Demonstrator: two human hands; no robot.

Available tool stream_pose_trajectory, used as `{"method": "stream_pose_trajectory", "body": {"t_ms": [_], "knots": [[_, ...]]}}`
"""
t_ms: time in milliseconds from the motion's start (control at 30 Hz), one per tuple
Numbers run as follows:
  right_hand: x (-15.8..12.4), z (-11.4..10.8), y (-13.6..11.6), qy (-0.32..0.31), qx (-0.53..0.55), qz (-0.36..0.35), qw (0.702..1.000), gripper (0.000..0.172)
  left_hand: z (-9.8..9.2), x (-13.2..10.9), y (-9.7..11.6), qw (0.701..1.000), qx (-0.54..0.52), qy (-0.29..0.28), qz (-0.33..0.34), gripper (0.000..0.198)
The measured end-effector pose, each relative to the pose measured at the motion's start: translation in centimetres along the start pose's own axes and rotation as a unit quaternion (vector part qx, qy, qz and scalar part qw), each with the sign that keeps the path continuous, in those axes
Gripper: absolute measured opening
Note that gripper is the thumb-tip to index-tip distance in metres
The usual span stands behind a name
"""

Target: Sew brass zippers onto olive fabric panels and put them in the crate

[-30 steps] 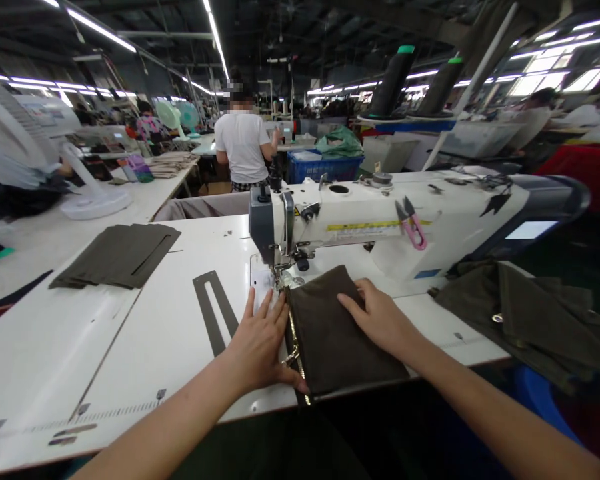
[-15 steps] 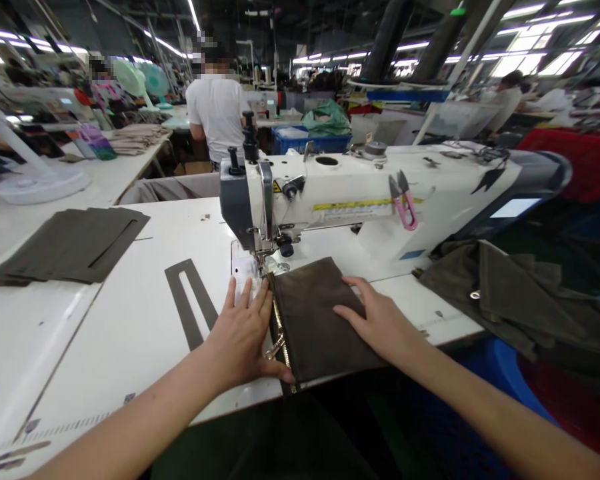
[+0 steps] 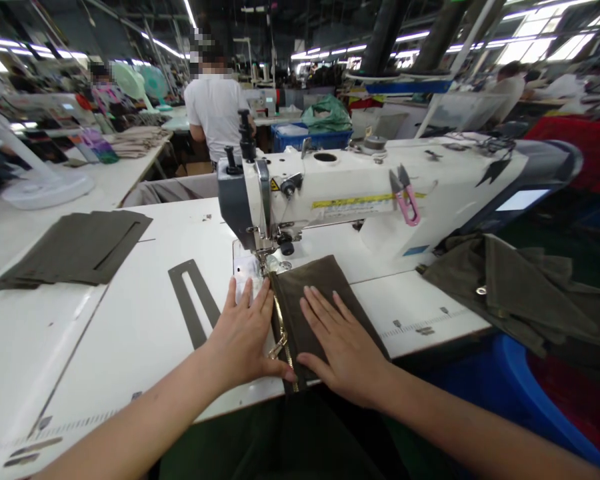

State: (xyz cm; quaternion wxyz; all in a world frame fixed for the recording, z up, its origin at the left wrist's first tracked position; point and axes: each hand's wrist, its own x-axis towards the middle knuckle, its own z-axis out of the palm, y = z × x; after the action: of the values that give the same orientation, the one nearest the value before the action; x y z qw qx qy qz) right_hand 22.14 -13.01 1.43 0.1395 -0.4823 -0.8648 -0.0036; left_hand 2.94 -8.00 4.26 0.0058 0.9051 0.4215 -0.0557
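A dark olive fabric piece (image 3: pixel 316 273) lies flat at the needle area of a white sewing machine (image 3: pixel 340 180). Along its left edge runs a gold-toothed zipper (image 3: pixel 281 313) with a metal pull (image 3: pixel 279 345). My left hand (image 3: pixel 245 337) is spread just left of the zipper, its thumb resting on the lower zipper end and its fingertips close to the presser foot (image 3: pixel 264 260). On top of the fabric, my right hand (image 3: pixel 340 343) lies flat with fingers stretched out. Neither hand grips anything.
Left of my hands lies a slotted dark strip (image 3: pixel 187 300), with a stack of olive fabric panels (image 3: pixel 75 247) farther left. Pink-handled thread snips (image 3: pixel 406 197) sit against the machine arm. Crumpled olive fabric (image 3: pixel 520 287) lies at right above a blue tub (image 3: pixel 513 373). A person (image 3: pixel 215 110) stands behind.
My right hand has moved left from the fabric's right edge onto its middle and flattened out. My left hand and the fabric stay nearly in place.
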Motion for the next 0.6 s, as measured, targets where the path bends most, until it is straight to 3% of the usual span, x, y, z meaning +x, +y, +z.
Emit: {"method": "stream_pose_trajectory", "body": {"t_ms": [133,233,300,400,500,600], "knots": [[-2.1,0.8,2.3,-0.023,-0.018,0.067,0.997,0.074,-0.2,-0.1,0.0,1.0,-0.013,-0.011,-0.001,0.124],[-0.6,-0.7,2.7,-0.006,-0.028,0.099,0.995,0.062,-0.4,-0.2,0.0,1.0,-0.026,-0.011,0.002,0.124],[1.6,-1.2,2.2,0.011,-0.019,0.056,0.998,0.051,-0.5,-0.3,0.0,1.0,-0.029,-0.008,0.005,0.124],[4.8,-0.2,1.6,0.011,0.001,-0.022,1.0,0.047,-0.6,-0.4,0.1,1.0,-0.028,-0.008,0.001,0.123],[6.2,1.7,2.1,0.008,0.004,-0.003,1.0,0.052,-0.6,-0.3,0.1,0.999,-0.032,-0.007,-0.004,0.122],[6.0,2.7,2.8,0.045,0.011,-0.005,0.999,0.053,-0.4,-0.3,0.0,0.999,-0.046,0.01,-0.004,0.122]]}}
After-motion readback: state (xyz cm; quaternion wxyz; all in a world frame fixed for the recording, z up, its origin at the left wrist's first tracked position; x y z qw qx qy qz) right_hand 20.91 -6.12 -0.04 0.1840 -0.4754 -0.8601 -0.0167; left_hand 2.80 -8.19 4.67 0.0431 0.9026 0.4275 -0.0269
